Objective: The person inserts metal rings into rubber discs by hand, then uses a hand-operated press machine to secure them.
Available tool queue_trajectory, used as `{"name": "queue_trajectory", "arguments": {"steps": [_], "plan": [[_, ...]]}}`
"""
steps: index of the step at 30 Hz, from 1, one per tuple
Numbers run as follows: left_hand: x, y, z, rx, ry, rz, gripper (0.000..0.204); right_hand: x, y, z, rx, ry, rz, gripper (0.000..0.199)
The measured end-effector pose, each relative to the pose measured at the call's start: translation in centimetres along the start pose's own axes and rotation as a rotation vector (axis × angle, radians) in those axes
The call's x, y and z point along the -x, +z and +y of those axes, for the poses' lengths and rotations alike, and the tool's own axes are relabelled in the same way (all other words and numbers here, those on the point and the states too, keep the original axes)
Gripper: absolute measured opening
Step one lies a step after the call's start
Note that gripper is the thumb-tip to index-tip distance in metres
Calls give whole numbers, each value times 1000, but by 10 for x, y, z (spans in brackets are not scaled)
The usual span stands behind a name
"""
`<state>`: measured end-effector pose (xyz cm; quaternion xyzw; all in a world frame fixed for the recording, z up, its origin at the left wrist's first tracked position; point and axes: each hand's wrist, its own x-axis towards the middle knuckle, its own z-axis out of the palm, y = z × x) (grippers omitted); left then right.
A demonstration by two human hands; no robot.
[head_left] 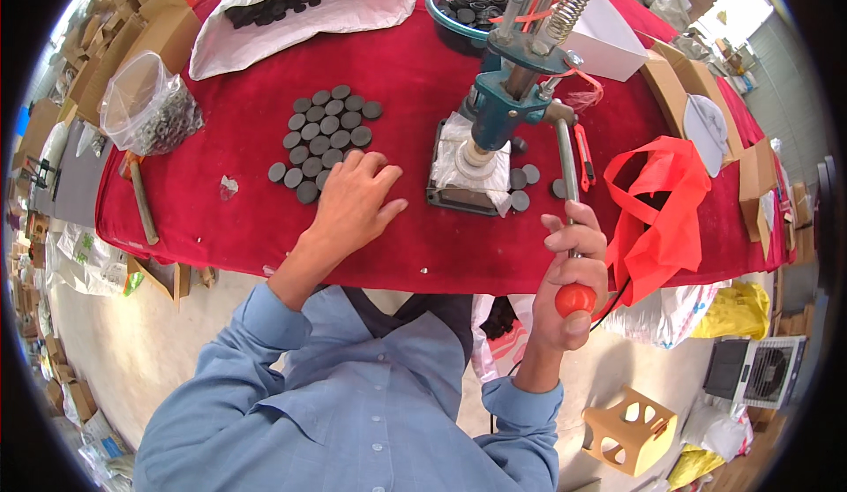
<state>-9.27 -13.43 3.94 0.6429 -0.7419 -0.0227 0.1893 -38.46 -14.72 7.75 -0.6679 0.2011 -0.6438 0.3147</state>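
My right hand (573, 271) is closed around the metal lever (566, 158) of a green hand press (505, 108), with the lever's red ball knob (574, 300) at the palm. Under the press's white ram (476, 158), a white cloth or sheet covers the black base (463, 199); whatever lies beneath the ram is hidden. My left hand (355, 196) reaches over the red tablecloth with its thumb apart and fingers bent, beside a cluster of flat round black discs (329, 125). Its fingertips are at the cluster's near edge; I cannot tell whether they touch a disc.
Several loose discs (520, 201) and red-handled pliers (584, 152) lie right of the press. Behind are a white sack (309, 20) of black pieces and a teal basin (430, 5). A hammer (143, 201) and a clear tub (132, 104) stand left, a red bag (662, 218) right.
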Motion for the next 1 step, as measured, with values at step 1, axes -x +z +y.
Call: {"name": "queue_trajectory", "arguments": {"steps": [1], "plan": [[9, -4, -4, -45, -35, -61, 48, -1, -2, 1, -14, 1, 2, 79]]}}
